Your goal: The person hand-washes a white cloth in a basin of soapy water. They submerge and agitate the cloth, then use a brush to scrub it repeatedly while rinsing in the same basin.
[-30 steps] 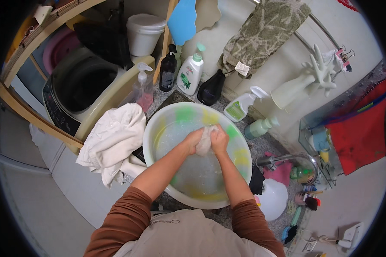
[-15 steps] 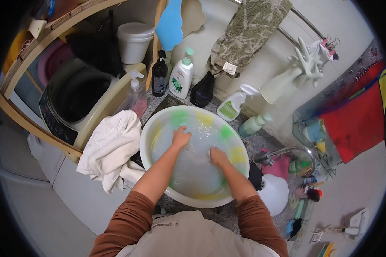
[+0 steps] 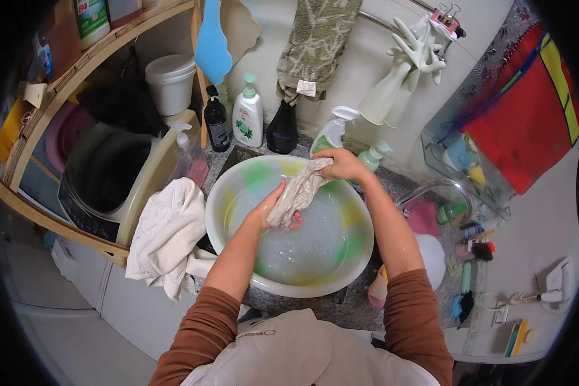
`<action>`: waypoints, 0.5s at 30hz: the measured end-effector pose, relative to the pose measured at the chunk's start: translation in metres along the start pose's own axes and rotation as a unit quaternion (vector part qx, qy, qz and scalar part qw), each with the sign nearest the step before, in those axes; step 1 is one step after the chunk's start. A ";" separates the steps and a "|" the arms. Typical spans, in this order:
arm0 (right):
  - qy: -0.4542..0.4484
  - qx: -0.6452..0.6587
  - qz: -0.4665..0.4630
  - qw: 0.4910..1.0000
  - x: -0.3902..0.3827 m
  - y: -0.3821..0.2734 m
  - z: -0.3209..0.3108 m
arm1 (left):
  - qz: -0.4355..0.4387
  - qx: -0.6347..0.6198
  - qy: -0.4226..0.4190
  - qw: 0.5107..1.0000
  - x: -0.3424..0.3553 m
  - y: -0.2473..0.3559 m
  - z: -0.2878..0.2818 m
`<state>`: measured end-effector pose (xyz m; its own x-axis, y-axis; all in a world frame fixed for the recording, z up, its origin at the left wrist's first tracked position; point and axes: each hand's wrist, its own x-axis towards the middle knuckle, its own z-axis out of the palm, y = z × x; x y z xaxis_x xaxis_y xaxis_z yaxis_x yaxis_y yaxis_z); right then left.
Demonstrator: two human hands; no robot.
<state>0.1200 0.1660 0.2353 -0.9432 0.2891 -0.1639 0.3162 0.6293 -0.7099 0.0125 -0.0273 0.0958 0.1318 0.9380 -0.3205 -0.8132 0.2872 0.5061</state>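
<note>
A wet, pale beige cloth (image 3: 300, 186) is bunched and stretched between my two hands over a large white basin (image 3: 220, 257). My left hand (image 3: 271, 209) is wrapped round its lower left end, fingertips showing beneath the fabric. Higher and to the right, my right hand (image 3: 341, 166) grips the other end near the basin's far rim. Cloudy, sudsy water (image 3: 302, 251) fills the basin, whose inner wall carries green and yellow patches. The cloth's exact kind cannot be made out.
A white garment (image 3: 167, 238) lies left of the basin, by an open top-loading washer (image 3: 119, 174). Behind stand a black pump bottle (image 3: 217, 122), a white pump bottle (image 3: 248, 119) and a spray bottle (image 3: 331, 132). A curved faucet (image 3: 441, 185) is on the right; rubber gloves (image 3: 392, 83) hang above.
Both hands were down in the water; now they hold the wet cloth up above it. My right hand has moved up toward the far rim. The view has shifted slightly.
</note>
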 end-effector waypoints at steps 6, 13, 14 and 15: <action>0.236 0.026 -0.042 0.971 -0.020 0.039 0.095 | 0.079 -0.118 0.032 0.989 0.007 -0.004 0.034; 0.107 0.426 -0.033 0.898 -0.038 0.049 0.066 | 0.125 -0.071 -0.023 0.989 0.006 0.002 0.049; 0.110 0.473 -0.049 0.873 -0.035 0.058 0.067 | 0.120 -0.081 -0.036 0.989 0.006 0.002 0.056; 0.109 0.518 -0.062 0.846 -0.037 0.054 0.069 | 0.115 -0.095 -0.049 0.988 0.006 0.001 0.063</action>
<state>0.1647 0.1395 0.1555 -0.8856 0.4645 0.0065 -0.1505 -0.2735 -0.9500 0.0482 -0.0087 0.1453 -0.0224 0.9910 -0.1317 -0.9182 0.0317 0.3947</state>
